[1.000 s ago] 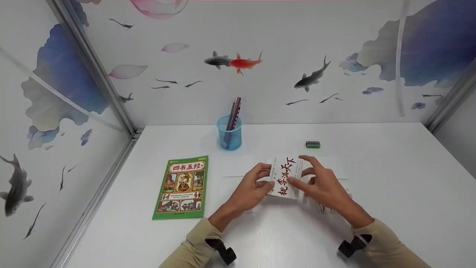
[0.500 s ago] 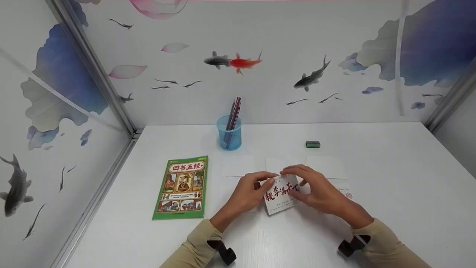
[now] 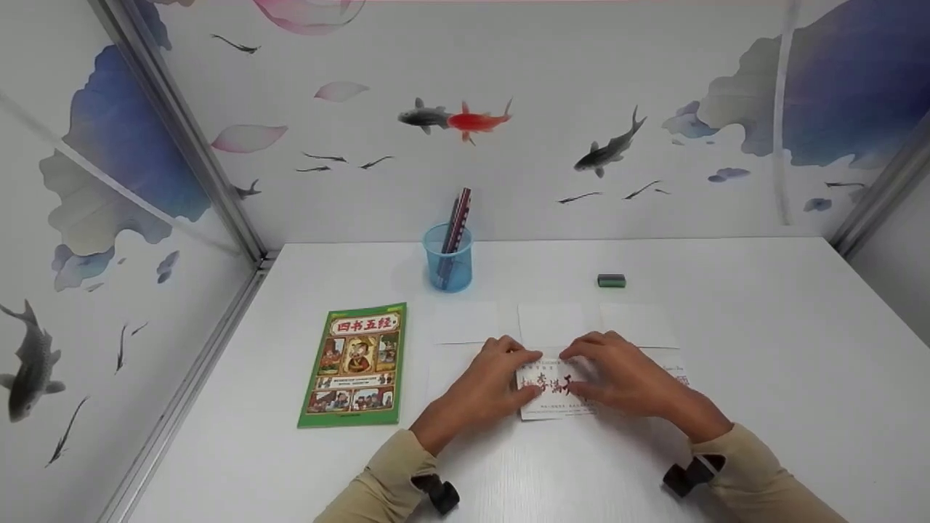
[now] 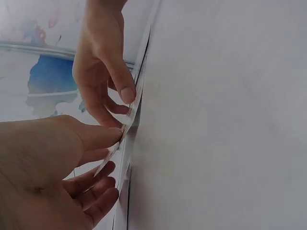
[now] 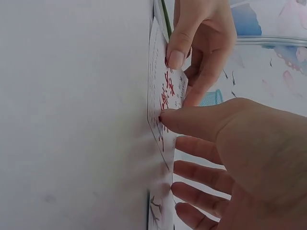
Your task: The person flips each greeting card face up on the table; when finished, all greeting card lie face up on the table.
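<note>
A white card [image 3: 556,408] printed with red Chinese characters lies low at the middle of the table. My left hand [image 3: 483,388] holds its left side, thumb on the printed face and fingers at the far edge. At the other side my right hand [image 3: 628,378] holds it the same way. In the right wrist view the card [image 5: 165,91] shows its red writing, with the right thumb pressed on it. Seen edge-on in the left wrist view, the card [image 4: 109,160] is between the left thumb and fingers. A second card [image 3: 681,380] with red print is partly hidden behind my right hand.
Behind the hands, white sheets lie in a row: a left sheet [image 3: 465,325], a middle sheet [image 3: 550,323] and a right sheet [image 3: 643,325]. A green book [image 3: 352,367] lies at left. A blue pen cup [image 3: 447,269] and a small green cylinder [image 3: 611,281] stand further back.
The printed card has turned from a steep slant to nearly straight and come down nearer the table. Both hands have shifted their grip to its sides. The middle sheet behind is now uncovered.
</note>
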A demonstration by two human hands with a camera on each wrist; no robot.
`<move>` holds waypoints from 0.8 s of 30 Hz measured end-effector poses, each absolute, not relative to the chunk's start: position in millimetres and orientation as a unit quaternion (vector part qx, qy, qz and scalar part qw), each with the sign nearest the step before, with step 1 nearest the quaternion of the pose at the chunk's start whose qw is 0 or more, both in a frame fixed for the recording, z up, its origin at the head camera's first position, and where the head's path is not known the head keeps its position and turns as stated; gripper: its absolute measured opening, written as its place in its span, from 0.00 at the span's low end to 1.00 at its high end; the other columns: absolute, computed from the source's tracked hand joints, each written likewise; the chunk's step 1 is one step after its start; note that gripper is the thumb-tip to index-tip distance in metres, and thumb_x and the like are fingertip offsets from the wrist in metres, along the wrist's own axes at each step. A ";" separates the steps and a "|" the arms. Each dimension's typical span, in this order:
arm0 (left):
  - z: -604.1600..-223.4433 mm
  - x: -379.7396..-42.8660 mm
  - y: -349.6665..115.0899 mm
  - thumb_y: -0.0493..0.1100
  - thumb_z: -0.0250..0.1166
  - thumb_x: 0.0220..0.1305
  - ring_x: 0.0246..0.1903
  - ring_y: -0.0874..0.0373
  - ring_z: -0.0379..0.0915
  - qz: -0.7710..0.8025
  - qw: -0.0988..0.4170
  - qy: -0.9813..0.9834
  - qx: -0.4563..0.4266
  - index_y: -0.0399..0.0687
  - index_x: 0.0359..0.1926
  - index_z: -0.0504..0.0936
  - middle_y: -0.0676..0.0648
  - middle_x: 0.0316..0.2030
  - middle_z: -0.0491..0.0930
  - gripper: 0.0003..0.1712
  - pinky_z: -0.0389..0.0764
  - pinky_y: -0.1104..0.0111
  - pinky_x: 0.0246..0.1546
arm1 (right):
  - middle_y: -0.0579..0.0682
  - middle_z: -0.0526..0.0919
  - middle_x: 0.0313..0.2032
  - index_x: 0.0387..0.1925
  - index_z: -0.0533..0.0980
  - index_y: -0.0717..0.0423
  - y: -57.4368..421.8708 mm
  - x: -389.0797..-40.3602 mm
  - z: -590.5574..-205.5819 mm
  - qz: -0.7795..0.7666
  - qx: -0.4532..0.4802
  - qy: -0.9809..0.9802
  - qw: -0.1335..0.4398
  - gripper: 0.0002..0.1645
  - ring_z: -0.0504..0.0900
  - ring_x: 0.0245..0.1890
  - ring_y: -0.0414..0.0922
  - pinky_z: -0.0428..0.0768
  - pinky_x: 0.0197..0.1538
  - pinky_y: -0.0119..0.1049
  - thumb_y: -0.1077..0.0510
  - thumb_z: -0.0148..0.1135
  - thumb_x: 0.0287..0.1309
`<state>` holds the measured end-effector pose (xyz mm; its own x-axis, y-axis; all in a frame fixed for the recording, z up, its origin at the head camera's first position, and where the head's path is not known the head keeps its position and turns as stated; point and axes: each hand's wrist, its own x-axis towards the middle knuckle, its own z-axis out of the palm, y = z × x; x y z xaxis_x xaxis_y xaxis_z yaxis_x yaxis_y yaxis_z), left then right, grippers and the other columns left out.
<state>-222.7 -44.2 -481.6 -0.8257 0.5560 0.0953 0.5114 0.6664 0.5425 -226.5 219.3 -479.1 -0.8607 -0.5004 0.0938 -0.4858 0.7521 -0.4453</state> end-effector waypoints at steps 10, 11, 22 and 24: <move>-478.8 -221.7 -47.5 0.62 0.72 0.71 0.67 0.53 0.67 0.216 0.050 0.916 0.334 0.57 0.75 0.78 0.48 0.70 0.76 0.36 0.73 0.58 0.72 | 0.52 0.83 0.65 0.60 0.86 0.46 223.9 -229.8 -479.3 -0.209 -0.248 0.946 0.005 0.23 0.78 0.67 0.58 0.78 0.69 0.64 0.49 0.77 0.65; -478.9 -222.0 -47.7 0.62 0.71 0.72 0.69 0.53 0.66 0.214 0.050 0.915 0.338 0.57 0.75 0.78 0.48 0.71 0.75 0.36 0.72 0.58 0.73 | 0.53 0.83 0.65 0.61 0.86 0.46 225.0 -230.2 -479.3 -0.209 -0.248 0.946 0.004 0.23 0.78 0.67 0.59 0.78 0.69 0.64 0.50 0.77 0.66; -482.1 -226.4 -51.1 0.68 0.52 0.83 0.82 0.50 0.58 0.195 0.051 0.919 0.340 0.49 0.82 0.67 0.49 0.80 0.68 0.41 0.64 0.51 0.82 | 0.54 0.82 0.66 0.63 0.85 0.47 229.3 -232.4 -480.0 -0.213 -0.250 0.945 0.008 0.24 0.77 0.68 0.59 0.77 0.69 0.65 0.52 0.75 0.68; -482.7 -227.4 -51.3 0.69 0.50 0.83 0.83 0.49 0.57 0.199 0.051 0.921 0.331 0.49 0.83 0.66 0.49 0.81 0.67 0.41 0.62 0.50 0.83 | 0.55 0.82 0.66 0.63 0.85 0.47 229.2 -232.3 -479.7 -0.210 -0.247 0.946 0.011 0.24 0.77 0.68 0.59 0.77 0.69 0.65 0.52 0.75 0.68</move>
<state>-227.4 -51.3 -482.7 -0.7755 0.6302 0.0373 0.5896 0.7019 0.3997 -232.3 229.2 -479.7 -0.8774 -0.4725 0.0834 -0.4633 0.7892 -0.4030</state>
